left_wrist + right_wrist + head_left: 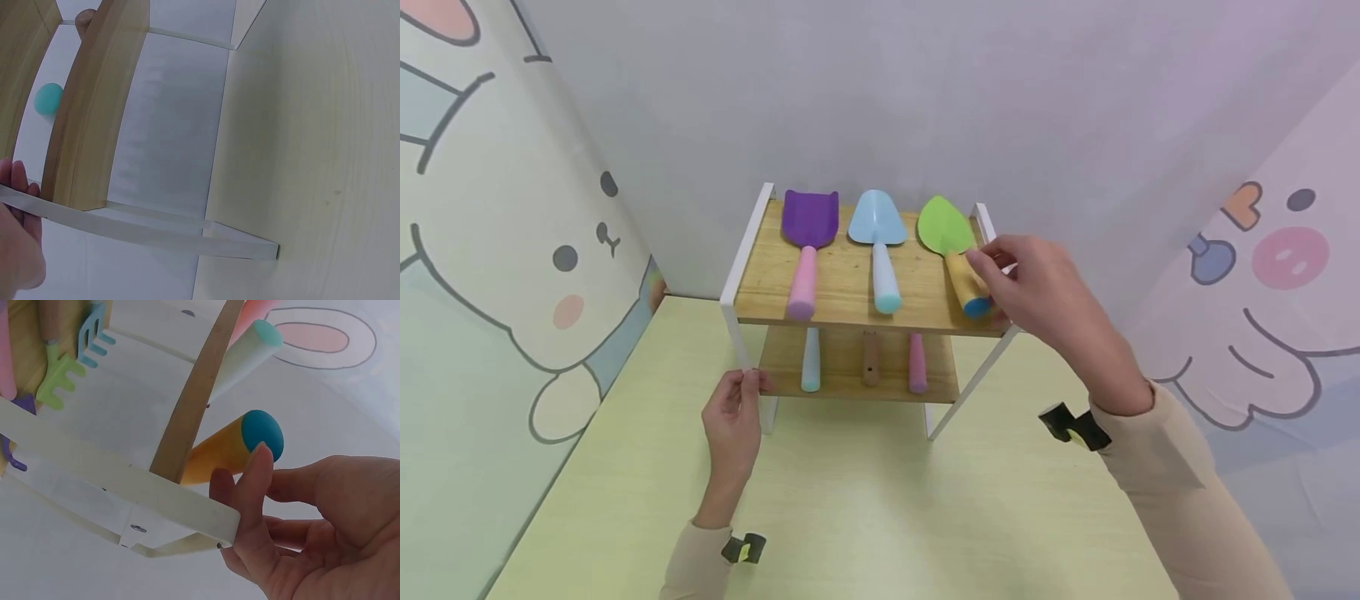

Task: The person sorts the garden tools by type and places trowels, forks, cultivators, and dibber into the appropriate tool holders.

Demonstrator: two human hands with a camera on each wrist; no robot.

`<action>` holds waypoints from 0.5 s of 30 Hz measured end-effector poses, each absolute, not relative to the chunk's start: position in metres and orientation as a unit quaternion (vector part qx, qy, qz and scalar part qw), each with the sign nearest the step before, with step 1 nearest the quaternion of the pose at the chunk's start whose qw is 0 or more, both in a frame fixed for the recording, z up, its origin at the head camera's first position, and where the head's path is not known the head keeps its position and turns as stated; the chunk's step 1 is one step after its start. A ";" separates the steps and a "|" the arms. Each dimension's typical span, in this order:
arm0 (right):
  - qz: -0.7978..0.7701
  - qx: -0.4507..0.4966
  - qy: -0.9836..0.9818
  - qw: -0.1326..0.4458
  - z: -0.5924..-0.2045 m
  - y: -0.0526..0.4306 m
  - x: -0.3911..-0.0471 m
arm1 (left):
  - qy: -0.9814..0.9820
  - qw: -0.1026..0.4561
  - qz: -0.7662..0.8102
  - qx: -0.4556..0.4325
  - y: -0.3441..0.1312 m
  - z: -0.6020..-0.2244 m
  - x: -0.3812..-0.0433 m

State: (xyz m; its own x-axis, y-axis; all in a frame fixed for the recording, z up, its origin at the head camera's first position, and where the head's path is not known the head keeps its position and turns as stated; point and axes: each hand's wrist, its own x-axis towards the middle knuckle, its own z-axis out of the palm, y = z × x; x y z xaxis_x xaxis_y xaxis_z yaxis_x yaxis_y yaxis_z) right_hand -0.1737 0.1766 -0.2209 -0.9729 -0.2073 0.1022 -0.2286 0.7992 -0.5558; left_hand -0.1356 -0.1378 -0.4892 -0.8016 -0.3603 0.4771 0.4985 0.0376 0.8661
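Observation:
A two-tier wooden rack (842, 287) with a white metal frame stands against the back wall. On its top board lie a purple shovel (810, 218) with a pink handle, a light blue trowel (877, 218), and a green leaf-shaped trowel (943, 225) with a yellow, blue-ended handle (228, 447). My right hand (1041, 287) touches the yellow handle's right side with its fingertips, close by the rack's right corner. With fingers and thumb around it, my left hand (733, 417) grips the rack's left white leg (144, 231) beside the lower board.
On the lower board lie a green hand rake (59, 378) with a brown handle, a light blue rake (92, 331) and a purple tool (12, 456) with a pink handle. The pale table (850, 508) extends in front, with cartoon-printed curtains (497, 242) at both sides.

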 end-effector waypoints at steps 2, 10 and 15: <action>0.308 0.119 -0.944 0.027 -0.222 0.179 -0.172 | -0.649 0.312 -0.692 -0.055 -0.139 -0.490 -0.136; 0.344 0.145 -0.919 0.126 -0.233 0.189 -0.160 | -0.644 0.287 -0.707 -0.045 -0.142 -0.486 -0.132; 0.367 0.148 -0.899 0.185 -0.243 0.199 -0.152 | -0.659 0.263 -0.704 -0.032 -0.143 -0.483 -0.128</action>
